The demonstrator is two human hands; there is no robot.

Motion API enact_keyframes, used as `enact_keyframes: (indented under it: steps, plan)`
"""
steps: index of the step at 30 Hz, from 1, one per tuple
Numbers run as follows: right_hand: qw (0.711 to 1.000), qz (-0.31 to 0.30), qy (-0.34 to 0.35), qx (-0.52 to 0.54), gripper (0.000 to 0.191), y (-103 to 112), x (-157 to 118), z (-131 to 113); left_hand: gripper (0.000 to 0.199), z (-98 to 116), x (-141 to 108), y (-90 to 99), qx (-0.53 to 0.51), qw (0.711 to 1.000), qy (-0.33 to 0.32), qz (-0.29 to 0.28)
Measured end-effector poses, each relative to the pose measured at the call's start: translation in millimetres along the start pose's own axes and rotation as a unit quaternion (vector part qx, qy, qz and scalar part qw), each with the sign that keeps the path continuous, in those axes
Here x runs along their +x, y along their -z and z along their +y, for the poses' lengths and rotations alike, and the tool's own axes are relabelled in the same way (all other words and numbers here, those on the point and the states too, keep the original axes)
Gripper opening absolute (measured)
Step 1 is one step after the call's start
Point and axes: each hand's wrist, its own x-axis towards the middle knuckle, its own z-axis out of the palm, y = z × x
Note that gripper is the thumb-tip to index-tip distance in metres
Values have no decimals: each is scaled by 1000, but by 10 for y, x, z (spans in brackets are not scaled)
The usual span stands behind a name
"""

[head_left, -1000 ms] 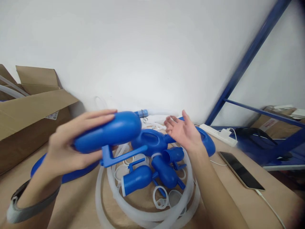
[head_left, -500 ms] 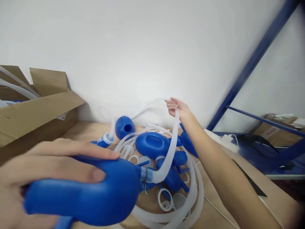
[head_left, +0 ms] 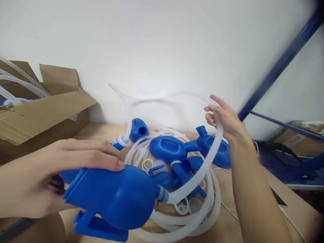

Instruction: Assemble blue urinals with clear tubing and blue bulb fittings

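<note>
In the foreground my left hand grips a blue plastic urinal bottle from above and behind, its wide neck toward the palm and a blue handle hanging below. A translucent hose is fitted on the spout at the bottle's right end, with a small metal clip at the joint. Farther right, my right hand is raised with the hose in its curled fingers; the index finger points out. Beyond that hand the hose runs left in front of the wall, faint and blurred. The contact between thumb and hose is partly hidden.
More blue bottles lie on the wooden table amid coiled hoses, white rings and clear caps. An open cardboard box with hoses stands left. A blue metal frame rises at right, and a thin cable crosses the table.
My right hand has moved right and slightly up along with the hose. The bottle in my left hand has turned, showing its neck rim and handle. The view has shifted slightly.
</note>
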Motion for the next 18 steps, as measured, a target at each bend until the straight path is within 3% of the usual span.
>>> enact_keyframes:
  steps: [3,5,7,9,11,12,14,16,18]
  plan:
    - [998,-14,-45,-52,56,236,-156,277,66,-25,81,21,-2,1000,18,17]
    - [991,-21,-52,-126,52,392,-210,415,60,-64,154,42,-14,1000,15,9]
    - [979,7,-15,-205,59,505,-280,480,50,-113,223,58,-38,999,0,2]
    - [960,49,68,-266,59,531,-416,440,48,-157,295,45,-41,998,2,48]
    - [938,50,178,-294,52,448,-632,306,52,-182,379,-23,-32,994,18,99]
    - [926,22,236,-293,49,369,-759,219,52,-185,426,-82,-31,994,23,99]
    - [901,-91,339,-253,52,154,-1010,55,49,-174,519,-250,-58,997,15,40]
    - [845,-161,376,-346,60,-91,-1200,-42,48,-140,592,-466,-109,994,-4,-7]
    - [807,-177,390,-406,71,-301,-1285,-48,50,-88,632,-689,-157,988,-15,-3]
